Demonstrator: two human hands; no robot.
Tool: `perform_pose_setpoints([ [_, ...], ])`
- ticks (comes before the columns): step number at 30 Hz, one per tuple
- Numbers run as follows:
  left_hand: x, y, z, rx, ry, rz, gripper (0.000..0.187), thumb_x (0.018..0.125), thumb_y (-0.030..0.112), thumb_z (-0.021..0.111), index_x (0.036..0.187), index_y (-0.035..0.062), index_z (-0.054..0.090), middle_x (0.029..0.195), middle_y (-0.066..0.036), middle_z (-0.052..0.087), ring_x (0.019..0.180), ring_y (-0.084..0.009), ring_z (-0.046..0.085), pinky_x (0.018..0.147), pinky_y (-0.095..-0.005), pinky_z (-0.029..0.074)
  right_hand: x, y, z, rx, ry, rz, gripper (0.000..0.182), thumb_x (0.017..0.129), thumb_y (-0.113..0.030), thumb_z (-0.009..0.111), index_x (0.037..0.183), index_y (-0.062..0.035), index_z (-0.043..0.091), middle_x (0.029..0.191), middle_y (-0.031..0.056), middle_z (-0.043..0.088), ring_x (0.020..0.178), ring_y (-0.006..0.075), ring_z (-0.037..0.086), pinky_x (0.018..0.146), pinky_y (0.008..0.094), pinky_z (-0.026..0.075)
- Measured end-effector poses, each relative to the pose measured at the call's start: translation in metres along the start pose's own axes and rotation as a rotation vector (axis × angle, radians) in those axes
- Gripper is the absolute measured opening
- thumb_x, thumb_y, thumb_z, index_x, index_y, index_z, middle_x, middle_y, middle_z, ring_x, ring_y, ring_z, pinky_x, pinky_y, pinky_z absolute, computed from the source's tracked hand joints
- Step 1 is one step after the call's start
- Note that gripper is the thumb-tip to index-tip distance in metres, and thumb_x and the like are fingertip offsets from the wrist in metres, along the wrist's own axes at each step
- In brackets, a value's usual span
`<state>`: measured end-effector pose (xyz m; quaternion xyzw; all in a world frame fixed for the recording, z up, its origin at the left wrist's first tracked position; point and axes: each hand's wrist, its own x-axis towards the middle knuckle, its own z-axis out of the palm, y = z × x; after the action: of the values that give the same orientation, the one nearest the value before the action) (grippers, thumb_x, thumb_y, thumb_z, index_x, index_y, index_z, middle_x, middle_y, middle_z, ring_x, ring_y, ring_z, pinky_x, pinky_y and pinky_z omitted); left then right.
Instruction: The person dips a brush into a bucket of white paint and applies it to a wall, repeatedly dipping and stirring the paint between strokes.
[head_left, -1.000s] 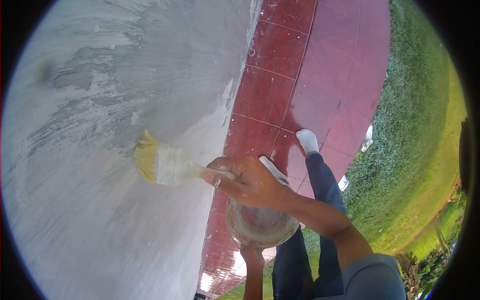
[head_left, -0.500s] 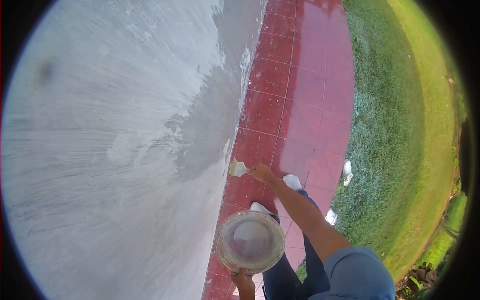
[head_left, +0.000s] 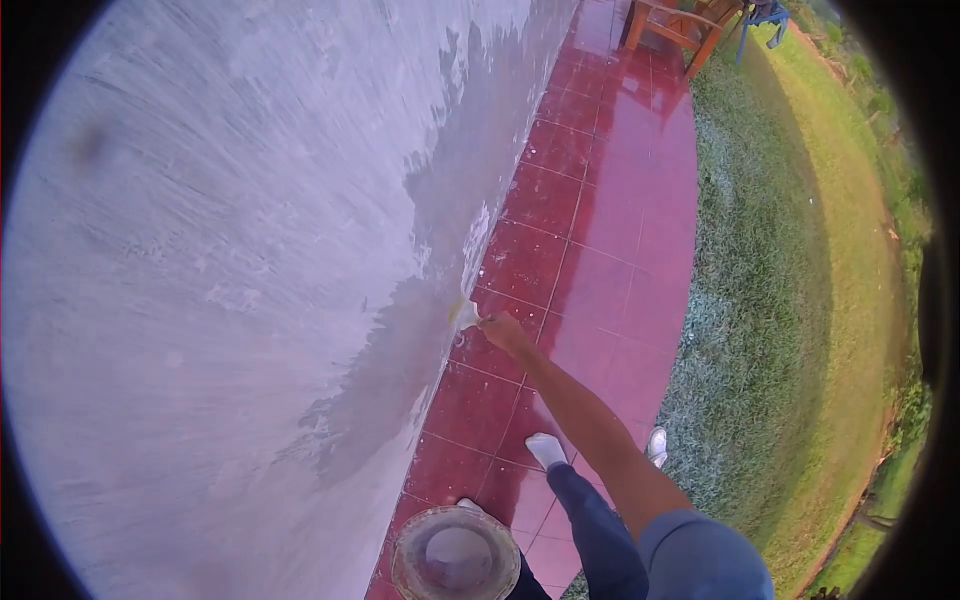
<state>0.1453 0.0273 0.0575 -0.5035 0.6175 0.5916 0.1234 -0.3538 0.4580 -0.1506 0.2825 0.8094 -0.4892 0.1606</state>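
Note:
My right hand (head_left: 503, 332) is closed round the handle of a wide paintbrush (head_left: 466, 313). The pale bristles meet the bottom of the wall (head_left: 220, 300), just above the floor. A darker, wet-looking band (head_left: 385, 355) with a ragged edge runs along the lower wall. At the bottom of the view, a round bucket (head_left: 403, 560) with a smeared rim holds pale liquid. My left hand is out of view, below the frame's edge.
Red floor tiles (head_left: 470, 400) with white specks run beside the wall. My feet in white socks (head_left: 545, 450) stand on them. Grass (head_left: 740, 380) borders the tiles, with a white shoe (head_left: 657, 446) at its edge. A wooden chair (head_left: 668, 25) stands at the far end.
The brush has moved from over the tiles to the wall's base. The bucket has shifted down and left in view, and my left hand has left the frame. The wooden chair has come into view.

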Motion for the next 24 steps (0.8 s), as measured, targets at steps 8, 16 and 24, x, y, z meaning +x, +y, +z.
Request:
perform_pose_setpoints([
  [8,-0.024,0.009,0.049,-0.037,0.071,-0.246,0.043,0.090,0.013,0.066,0.130,0.0061,0.052,0.106,-0.007,0.063,0.081,-0.0148,0.060,0.065,-0.0279,0.052,-0.063,-0.144,-0.085,0.179,-0.037,-0.267,0.040,0.093,-0.033,0.060,0.083,0.0043,0.068,0.065,0.0142,0.059,0.065,0.0233,0.061,0.059,0.0393,0.045],
  [16,-0.045,0.036,0.078,-0.076,0.062,-0.240,0.038,0.091,-0.001,0.057,0.128,0.0029,0.054,0.106,-0.007,0.063,0.076,-0.0124,0.060,0.057,-0.0237,0.050,-0.084,-0.149,-0.116,1.056,-0.239,-0.477,0.030,0.100,-0.029,0.059,0.100,-0.0020,0.071,0.065,-0.0092,0.039,0.057,0.0034,0.033,0.052,0.0241,0.026],
  [24,-0.039,0.057,0.080,-0.105,0.080,-0.152,0.042,0.086,-0.003,0.055,0.128,-0.0007,0.051,0.111,-0.010,0.061,0.086,-0.0178,0.061,0.066,-0.0294,0.052,0.076,0.041,0.021,0.569,0.035,0.030,0.036,0.093,-0.038,0.064,0.086,-0.0045,0.075,0.064,0.0031,0.061,0.056,0.0138,0.055,0.053,0.0312,0.041],
])
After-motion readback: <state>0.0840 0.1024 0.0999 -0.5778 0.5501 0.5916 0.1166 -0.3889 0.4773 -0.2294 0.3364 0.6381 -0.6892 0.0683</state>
